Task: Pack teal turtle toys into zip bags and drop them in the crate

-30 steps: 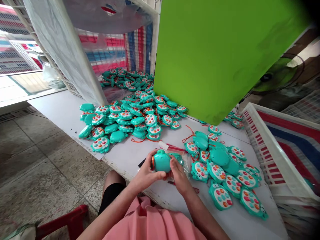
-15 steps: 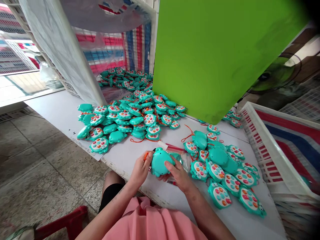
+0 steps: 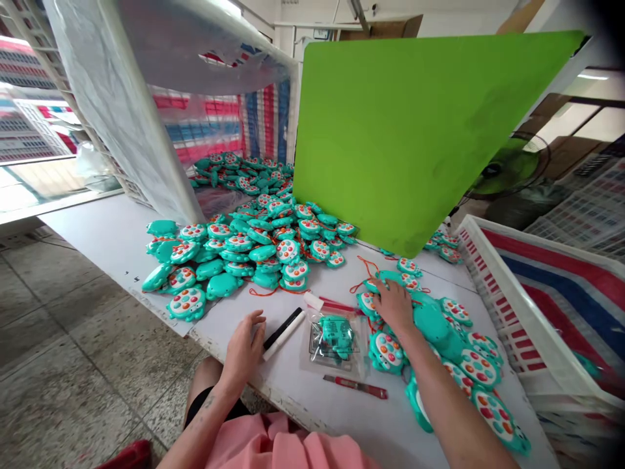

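Beyond left hand (image 3: pixel 245 348), toy heap (image 3: pixel 239 243); under right hand (image 3: pixel 395 305), teal toy (image 3: pixel 392 276)

Left hand empty, fingers loosely curled, just beside black marker (image 3: pixel 283 327) and white marker (image 3: pixel 284 336). Between the hands: clear bag (image 3: pixel 312 361), teal item (image 3: pixel 336 331) inside; red cutter (image 3: pixel 355 385) nearer the body. Right hand spread on the teal toy, touching; firm grip or not, cannot tell. Just right of that hand, more toys (image 3: pixel 431 318); farther right, white crate (image 3: pixel 505 290).

Teal animal-shaped toys (image 3: pixel 430 320), some with smooth back upward, others showing white front with round coloured buttons, loosely overlapping, near table's (image 3: pixel 97 234) right edge
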`<state>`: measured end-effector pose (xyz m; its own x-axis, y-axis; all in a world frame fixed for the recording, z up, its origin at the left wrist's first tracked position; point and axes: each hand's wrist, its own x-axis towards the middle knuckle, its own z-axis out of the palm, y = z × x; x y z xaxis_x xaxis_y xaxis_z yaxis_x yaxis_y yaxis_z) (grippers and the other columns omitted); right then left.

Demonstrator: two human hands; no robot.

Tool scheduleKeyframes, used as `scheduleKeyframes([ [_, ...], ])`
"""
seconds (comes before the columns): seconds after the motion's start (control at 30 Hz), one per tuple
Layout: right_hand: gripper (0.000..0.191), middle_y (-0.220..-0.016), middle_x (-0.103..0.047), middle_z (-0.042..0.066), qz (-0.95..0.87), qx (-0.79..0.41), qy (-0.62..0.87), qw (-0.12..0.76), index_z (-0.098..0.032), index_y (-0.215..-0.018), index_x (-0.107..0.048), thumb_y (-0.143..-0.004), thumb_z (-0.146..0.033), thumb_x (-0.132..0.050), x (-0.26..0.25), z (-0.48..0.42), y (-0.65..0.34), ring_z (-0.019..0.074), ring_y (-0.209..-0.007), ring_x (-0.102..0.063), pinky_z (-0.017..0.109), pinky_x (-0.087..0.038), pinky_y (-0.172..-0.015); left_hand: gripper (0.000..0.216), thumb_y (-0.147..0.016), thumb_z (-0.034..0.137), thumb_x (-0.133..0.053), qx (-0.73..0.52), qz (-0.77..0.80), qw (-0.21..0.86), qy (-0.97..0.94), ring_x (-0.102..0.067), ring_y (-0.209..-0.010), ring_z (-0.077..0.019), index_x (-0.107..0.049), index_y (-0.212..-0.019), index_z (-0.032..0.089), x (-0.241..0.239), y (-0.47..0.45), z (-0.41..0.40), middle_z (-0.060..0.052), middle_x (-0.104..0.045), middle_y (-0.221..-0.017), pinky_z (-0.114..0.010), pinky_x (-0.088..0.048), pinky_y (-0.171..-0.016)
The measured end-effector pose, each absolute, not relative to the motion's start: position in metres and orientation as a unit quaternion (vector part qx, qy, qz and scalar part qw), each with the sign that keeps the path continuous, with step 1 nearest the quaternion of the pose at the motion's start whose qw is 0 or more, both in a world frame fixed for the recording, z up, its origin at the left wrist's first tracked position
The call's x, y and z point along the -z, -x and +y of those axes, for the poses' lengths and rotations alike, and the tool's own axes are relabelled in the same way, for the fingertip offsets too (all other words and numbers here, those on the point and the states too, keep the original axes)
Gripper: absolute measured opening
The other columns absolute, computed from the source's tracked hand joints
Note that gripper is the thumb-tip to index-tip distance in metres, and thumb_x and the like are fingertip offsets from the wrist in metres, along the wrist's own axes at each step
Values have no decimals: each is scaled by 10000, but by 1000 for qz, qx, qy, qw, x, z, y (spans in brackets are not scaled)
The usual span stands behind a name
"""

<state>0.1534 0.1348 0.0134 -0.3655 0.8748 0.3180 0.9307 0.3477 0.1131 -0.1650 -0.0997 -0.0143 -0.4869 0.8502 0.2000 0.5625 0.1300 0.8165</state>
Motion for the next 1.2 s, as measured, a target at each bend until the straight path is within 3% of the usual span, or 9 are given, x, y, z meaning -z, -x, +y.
scheduleKeyframes([
  [0.2, 523, -1421, -394, 221, -781, 40, 623, 35, -120, -1284, -549, -812, -345, -581, -28, 162, -155, 451, -1334, -250, 610, -144, -1049, 304, -919, 358, -422, -458, 737, 143, -476, -606, -1033, -226, -518, -1165, 207, 25, 167, -101, -79, -659, -1080, -419, -471, -916],
  [0.37, 737, -1442, -394, 183, -821, -43, 566, 56, -136, -1407, -384, -782, -447, -616, -27, 193, -93, 320, -1322, -364, 413, -286, -1060, 297, -919, 353, -430, -450, 736, 135, -487, -602, -1040, -224, -519, -1170, 222, 30, 168, -101, -66, -657, -1078, -421, -473, -920],
  [0.47, 810, -1461, -362, 168, -821, -72, 560, 80, -183, -1422, -324, -746, -492, -644, -16, 208, -49, 303, -1318, -381, 386, -339, -1018, 290, -917, 343, -432, -447, 736, 127, -492, -605, -1031, -229, -523, -1162, 217, 32, 170, -101, -70, -655, -1066, -430, -478, -912],
  [0.7, 543, -1102, -622, 130, -802, -109, 575, 120, -166, -1211, -454, -754, -383, -648, -6, 214, -21, 277, -1038, -579, 346, -415, -838, 289, -916, 333, -423, -452, 732, 129, -494, -609, -1018, -241, -520, -1157, 206, 31, 170, -103, -88, -643, -1058, -455, -484, -903],
  [0.8, 367, -975, -649, 106, -810, -111, 565, 113, -179, -1083, -529, -769, -337, -632, -8, 203, -43, 276, -972, -594, 346, -405, -809, 285, -912, 324, -428, -452, 728, 129, -498, -606, -1026, -245, -520, -1157, 209, 30, 170, -102, -90, -647, -1058, -463, -478, -913],
  [0.9, 222, -1019, -637, 96, -820, -108, 551, 111, -192, -986, -578, -801, -315, -595, -10, 193, -65, 264, -1034, -567, 343, -386, -866, 281, -907, 323, -440, -453, 726, 128, -502, -607, -1027, -241, -530, -1149, 212, 29, 169, -100, -81, -656, -1054, -452, -476, -918],
  [0.97, 316, -1153, -593, 112, -825, -107, 543, 117, -185, -1054, -570, -782, -336, -624, -10, 190, -71, 271, -1127, -520, 346, -368, -924, 281, -904, 322, -446, -454, 726, 127, -501, -610, -1022, -237, -536, -1147, 213, 30, 169, -100, -73, -662, -1045, -444, -479, -916],
  [1.07, 638, -1371, -436, 165, -824, -109, 539, 134, -160, -1281, -453, -738, -416, -671, -10, 193, -61, 303, -1276, -399, 380, -327, -1004, 281, -903, 320, -447, -458, 726, 124, -498, -615, -1015, -231, -543, -1145, 216, 30, 168, -101, -66, -667, -1039, -433, -483, -911],
  [1.2, 847, -1467, -305, 166, -820, -128, 536, 156, -212, -1436, -273, -729, -466, -665, -9, 202, -27, 332, -1344, -300, 439, -308, -1027, 279, -907, 320, -435, -465, 727, 128, -489, -623, -1002, -227, -544, -1139, 208, 29, 167, -103, -71, -668, -1034, -425, -491, -898],
])
